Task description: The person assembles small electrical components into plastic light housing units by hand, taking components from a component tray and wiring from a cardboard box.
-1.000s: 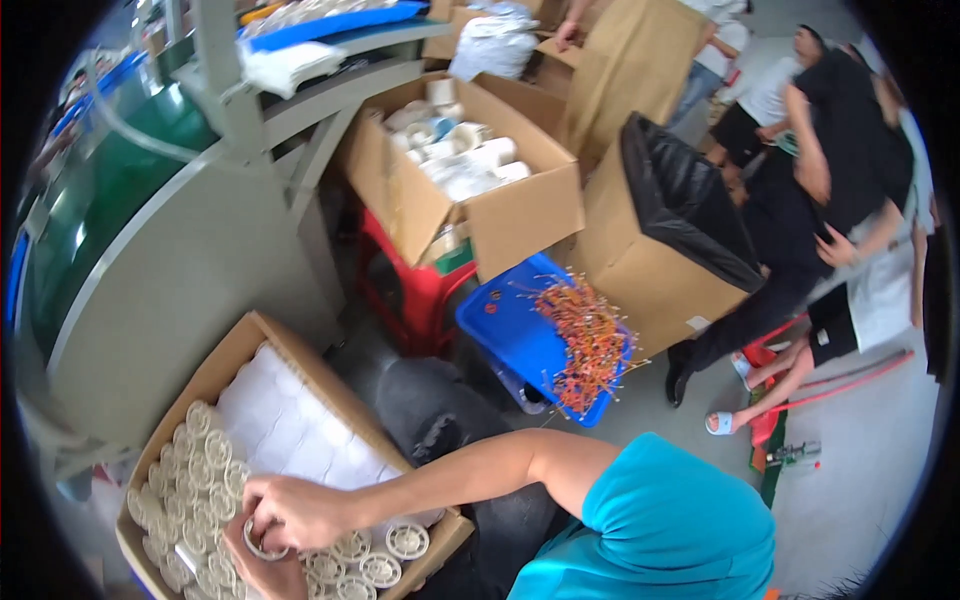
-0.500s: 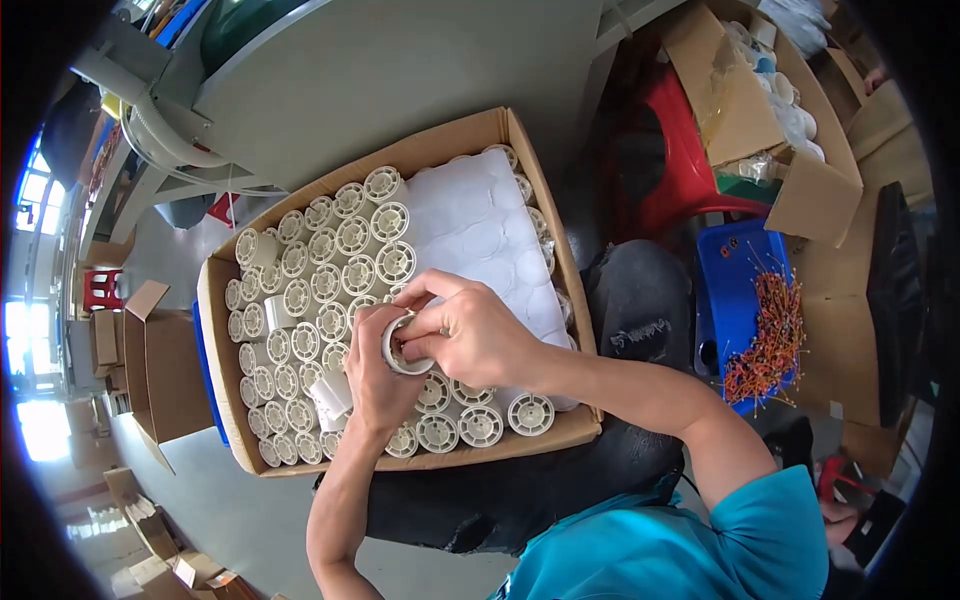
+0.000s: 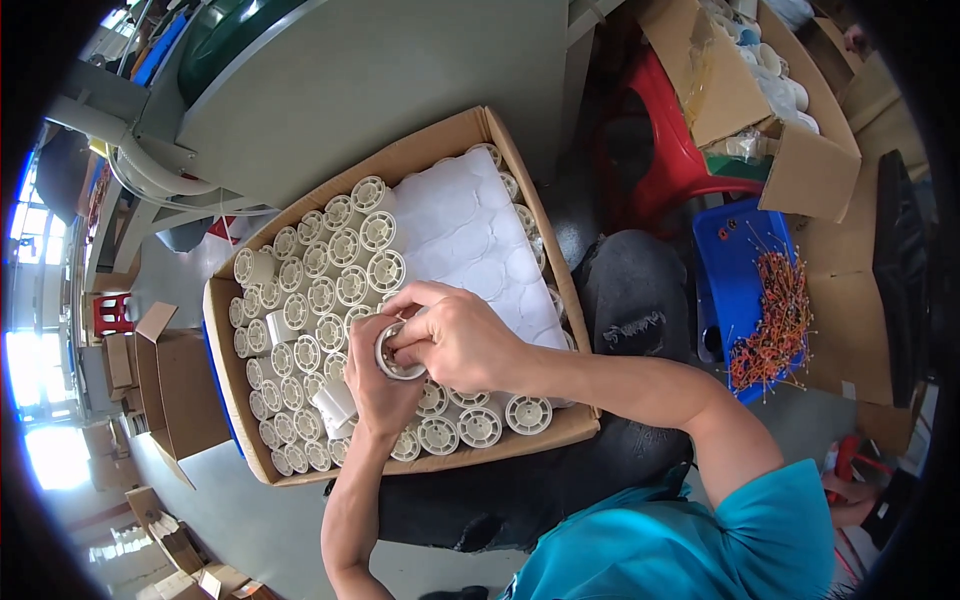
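My left hand [image 3: 381, 394] is wrapped round a white round plastic housing [image 3: 402, 374], its opening turned up toward me. The thumb and fingers of my right hand [image 3: 462, 341] reach into that opening, pressed together; whatever they pinch is hidden inside. Both hands are above a cardboard box [image 3: 520, 447] filled with rows of cream-white cylindrical housings [image 3: 386, 270] with spoked round ends. Left of my left hand, a white housing [image 3: 335, 401] lies on its side on top of the others. A white sheet [image 3: 465, 225] with round dents covers the box's far right part.
To the right, a blue tray [image 3: 715, 258] holds a pile of orange-red wired parts [image 3: 775, 330]. Beyond it are a red stool [image 3: 655, 150] and an open carton [image 3: 720, 95] with white pieces. A grey panel [image 3: 400, 90] rises behind the box. Another person's hand [image 3: 850, 500] shows at lower right.
The view has shifted slightly. My right fingers stay inside the housing, with only a small change in their pose, and my left hand keeps its hold.
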`<state>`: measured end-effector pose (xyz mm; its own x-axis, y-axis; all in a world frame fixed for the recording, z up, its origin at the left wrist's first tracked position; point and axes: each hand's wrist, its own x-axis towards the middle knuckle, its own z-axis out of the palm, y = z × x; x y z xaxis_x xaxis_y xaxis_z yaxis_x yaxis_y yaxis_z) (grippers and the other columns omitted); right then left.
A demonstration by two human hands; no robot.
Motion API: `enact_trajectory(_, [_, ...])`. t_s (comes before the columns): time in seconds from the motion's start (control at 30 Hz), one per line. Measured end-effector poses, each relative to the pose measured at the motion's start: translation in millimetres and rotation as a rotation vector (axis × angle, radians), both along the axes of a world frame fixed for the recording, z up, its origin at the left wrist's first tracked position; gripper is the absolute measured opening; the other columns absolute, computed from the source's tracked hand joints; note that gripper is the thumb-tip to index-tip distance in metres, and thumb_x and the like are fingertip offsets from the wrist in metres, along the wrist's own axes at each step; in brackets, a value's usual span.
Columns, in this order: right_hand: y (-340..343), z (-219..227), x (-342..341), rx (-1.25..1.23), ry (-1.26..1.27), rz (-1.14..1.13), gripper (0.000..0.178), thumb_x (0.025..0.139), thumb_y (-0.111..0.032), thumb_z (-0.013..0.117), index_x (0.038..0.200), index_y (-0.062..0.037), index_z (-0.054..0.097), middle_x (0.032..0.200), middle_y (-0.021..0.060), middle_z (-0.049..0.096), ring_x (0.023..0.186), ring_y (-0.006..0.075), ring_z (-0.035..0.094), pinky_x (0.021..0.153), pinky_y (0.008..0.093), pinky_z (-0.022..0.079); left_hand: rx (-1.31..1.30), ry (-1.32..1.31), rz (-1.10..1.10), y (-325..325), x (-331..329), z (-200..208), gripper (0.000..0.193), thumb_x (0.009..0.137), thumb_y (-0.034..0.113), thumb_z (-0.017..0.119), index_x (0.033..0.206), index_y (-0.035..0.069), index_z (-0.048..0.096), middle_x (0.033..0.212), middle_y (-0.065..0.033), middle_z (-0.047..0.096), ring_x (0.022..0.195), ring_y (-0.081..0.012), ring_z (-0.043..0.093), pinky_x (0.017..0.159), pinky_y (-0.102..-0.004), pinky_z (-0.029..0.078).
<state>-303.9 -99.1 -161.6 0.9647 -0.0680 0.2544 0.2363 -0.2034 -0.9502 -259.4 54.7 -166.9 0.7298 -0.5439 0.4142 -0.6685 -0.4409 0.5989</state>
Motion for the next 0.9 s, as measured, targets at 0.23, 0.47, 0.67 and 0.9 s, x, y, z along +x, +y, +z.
enact_trajectory(0.23, [-6,4,0,0.109,0.128,0.1,0.014,0.077,-0.001,0.072,0.09,-0.0009,0.077,0.112,0.0132,0.066,0.089,0.0263,0.068,0.082,0.035,0.054,0.035,-0.068,-0.041,4,-1,-2,0.056,0.065,0.0,0.082,0.113,0.004,0.052,0.1,-0.0144,0.062,0.084,-0.0276,0.063,0.074,-0.0359,0.051])
enact_trajectory(0.47, [-3,7,0,0.1,0.06,0.069,0.012,0.077,-0.001,0.072,0.088,-0.0007,0.077,0.113,0.0127,0.066,0.094,0.0269,0.067,0.085,0.0344,0.053,-0.009,-0.188,-0.033,7,2,-6,0.06,0.067,0.001,0.083,0.117,0.003,0.049,0.107,-0.018,0.061,0.093,-0.0303,0.063,0.08,-0.0376,0.052])
enact_trajectory(0.67, [-15,13,8,-0.062,-0.202,-0.134,0.025,0.078,-0.005,0.075,0.103,-0.0044,0.075,0.122,0.0144,0.061,0.105,0.0283,0.063,0.092,0.0349,0.05,-0.027,-0.221,-0.104,1,38,11,0.066,0.067,0.006,0.086,0.119,0.004,0.046,0.112,-0.0181,0.06,0.098,-0.0315,0.063,0.083,-0.0393,0.051])
enact_trajectory(0.9, [-44,31,11,0.171,-0.304,-0.34,0.035,0.083,-0.004,0.074,0.118,-0.0036,0.068,0.116,0.012,0.064,0.098,0.0205,0.064,0.077,0.0282,0.053,-0.119,-0.522,0.25,-67,190,138,0.058,0.067,0.029,0.09,0.109,0.003,0.06,0.106,-0.0158,0.063,0.1,-0.0318,0.058,0.089,-0.0433,0.046])
